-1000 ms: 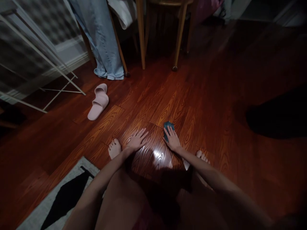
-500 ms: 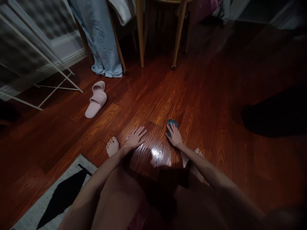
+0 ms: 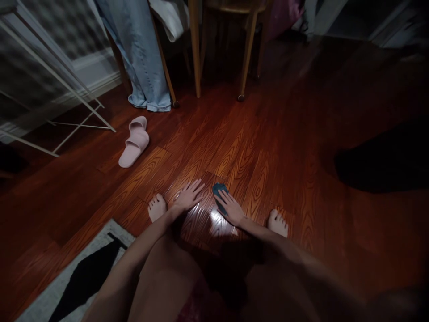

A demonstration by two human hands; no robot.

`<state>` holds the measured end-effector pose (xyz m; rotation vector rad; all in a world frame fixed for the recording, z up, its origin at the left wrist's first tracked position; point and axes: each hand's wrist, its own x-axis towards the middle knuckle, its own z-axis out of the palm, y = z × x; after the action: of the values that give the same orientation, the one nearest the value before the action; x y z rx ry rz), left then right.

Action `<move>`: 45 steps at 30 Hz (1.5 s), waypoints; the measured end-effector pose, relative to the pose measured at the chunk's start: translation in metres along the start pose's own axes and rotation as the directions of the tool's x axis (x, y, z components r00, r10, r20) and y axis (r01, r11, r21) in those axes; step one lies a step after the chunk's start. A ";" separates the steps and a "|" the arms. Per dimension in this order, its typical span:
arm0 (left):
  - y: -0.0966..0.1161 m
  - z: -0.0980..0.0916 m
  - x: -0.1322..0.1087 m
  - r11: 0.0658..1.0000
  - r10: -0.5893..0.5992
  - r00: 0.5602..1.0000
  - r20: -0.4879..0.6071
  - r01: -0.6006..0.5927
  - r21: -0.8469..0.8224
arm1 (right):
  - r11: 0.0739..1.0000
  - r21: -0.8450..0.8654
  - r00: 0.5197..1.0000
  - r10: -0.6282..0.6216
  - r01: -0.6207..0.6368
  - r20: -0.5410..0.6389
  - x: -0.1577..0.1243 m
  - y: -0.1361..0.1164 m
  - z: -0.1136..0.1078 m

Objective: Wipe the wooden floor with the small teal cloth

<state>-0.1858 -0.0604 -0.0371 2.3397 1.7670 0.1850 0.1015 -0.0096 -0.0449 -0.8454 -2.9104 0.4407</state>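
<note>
My left hand (image 3: pixel 188 197) lies flat on the glossy wooden floor (image 3: pixel 254 147) with its fingers spread and nothing in it. Just to its right, my right hand (image 3: pixel 229 208) presses a small dark teal cloth (image 3: pixel 218 191) against the floor; the fingers lie over the cloth and hide most of it. My bare feet rest on the boards, one left of the left hand (image 3: pixel 157 207) and one right of the right hand (image 3: pixel 277 222). My knees fill the lower part of the view.
A pink slipper (image 3: pixel 134 142) lies to the left. Behind it stand a white metal rack (image 3: pixel 60 85), hanging jeans (image 3: pixel 140 58) and wooden chair legs (image 3: pixel 246 53). A grey and black rug (image 3: pixel 67 281) covers the lower left corner. A dark shape (image 3: pixel 385 161) sits at right.
My right hand has slid the teal cloth leftward and nearer to me, close to the left hand. The left hand has stayed flat in place.
</note>
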 end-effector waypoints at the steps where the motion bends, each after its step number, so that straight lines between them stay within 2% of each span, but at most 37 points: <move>1: 0.000 0.000 0.000 1.000 0.002 1.000 0.000 -0.002 0.005 | 0.997 0.003 0.997 0.071 -0.071 -0.026 0.005 0.008 -0.002; 4: 0.001 -0.001 0.001 1.000 0.001 1.000 0.006 -0.001 0.021 | 0.960 0.028 0.954 0.281 -0.280 -0.104 0.012 0.030 -0.006; 7: 0.000 -0.001 0.000 1.000 -0.004 1.000 0.006 0.004 0.021 | 0.948 0.039 0.940 0.318 -0.316 -0.125 0.005 0.033 -0.007; 9: 0.000 0.000 0.000 1.000 -0.005 1.000 0.000 0.005 0.011 | 0.975 0.031 0.972 0.220 -0.218 -0.088 -0.006 0.022 -0.007; 11: 0.000 -0.001 -0.001 1.000 -0.005 1.000 -0.004 0.005 0.001 | 0.999 0.037 0.999 0.036 -0.036 -0.006 -0.017 0.006 -0.006; 12: 0.000 -0.001 -0.001 1.000 -0.005 1.000 -0.003 0.005 -0.003 | 0.996 0.053 0.996 -0.074 0.072 0.044 -0.021 -0.003 -0.006; 14: 0.000 -0.002 -0.001 1.000 -0.002 1.000 -0.001 0.002 -0.012 | 0.962 0.102 0.956 -0.266 0.254 0.127 -0.024 -0.015 -0.007; 16: 0.000 -0.003 -0.001 1.000 0.001 1.000 0.002 -0.001 -0.018 | 0.927 0.140 0.914 -0.369 0.348 0.169 -0.020 -0.018 -0.009; 17: 0.000 -0.003 -0.001 1.000 0.000 1.000 0.003 0.000 -0.019 | 0.924 0.144 0.911 -0.376 0.355 0.170 -0.015 -0.015 -0.010; 19: 0.000 -0.003 0.000 1.000 -0.003 1.000 0.010 0.003 -0.016 | 0.950 0.121 0.943 -0.303 0.287 0.136 -0.004 -0.001 -0.013; 21: 0.000 -0.003 0.001 1.000 -0.009 1.000 0.020 0.009 -0.010 | 0.990 0.074 0.991 -0.124 0.120 0.053 0.007 0.023 -0.016; 22: 0.000 -0.003 0.001 1.000 -0.010 1.000 0.023 0.010 -0.006 | 0.998 0.053 1.000 -0.015 0.015 0.002 0.010 0.037 -0.017; 24: 0.000 -0.003 0.001 1.000 -0.007 1.000 0.023 0.007 -0.002 | 0.982 0.019 0.978 0.188 -0.187 -0.095 0.011 0.068 -0.018; 27: -0.001 -0.003 0.001 1.000 -0.003 1.000 0.021 0.003 -0.005 | 0.918 -0.010 0.899 0.386 -0.396 -0.208 0.002 0.100 -0.016; 30: -0.002 -0.001 -0.001 1.000 -0.007 1.000 0.014 0.007 -0.013 | 0.874 -0.012 0.847 0.466 -0.485 -0.257 -0.012 0.096 -0.010; 32: -0.002 0.001 -0.002 1.000 -0.009 1.000 0.005 0.009 -0.020 | 0.873 -0.016 0.850 0.470 -0.487 -0.237 -0.017 0.072 -0.003; 34: -0.003 0.002 -0.002 1.000 -0.009 1.000 -0.001 0.009 -0.022 | 0.913 -0.025 0.901 0.397 -0.407 -0.173 -0.018 0.039 0.003; 36: -0.003 0.001 -0.002 1.000 -0.005 1.000 -0.004 0.005 -0.022 | 0.978 -0.017 0.975 0.205 -0.207 -0.083 -0.015 0.008 0.007; 37: -0.002 0.001 -0.001 1.000 -0.003 1.000 -0.004 0.003 -0.021 | 0.996 -0.008 0.995 0.089 -0.089 -0.041 -0.012 -0.003 0.008; 39: -0.002 -0.001 0.000 1.000 -0.001 1.000 0.003 0.001 -0.022 | 0.996 0.008 0.996 -0.091 0.091 0.015 -0.004 -0.015 0.006; 40: -0.002 -0.001 0.000 1.000 -0.002 1.000 0.009 0.002 -0.023 | 0.991 0.010 0.991 -0.132 0.132 0.029 0.001 -0.014 0.004; 42: -0.001 -0.002 0.001 1.000 -0.009 1.000 0.014 0.009 -0.025 | 0.995 0.004 0.995 -0.097 0.097 0.025 0.012 -0.001 -0.002; 45: -0.001 0.000 0.001 0.999 -0.014 1.000 0.008 0.015 -0.033 | 0.989 -0.007 0.988 0.147 -0.147 -0.046 0.026 0.029 -0.007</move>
<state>-0.1864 -0.0592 -0.0372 2.3010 1.7631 0.2010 0.0954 0.0299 -0.0472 -1.0622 -2.8225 0.4111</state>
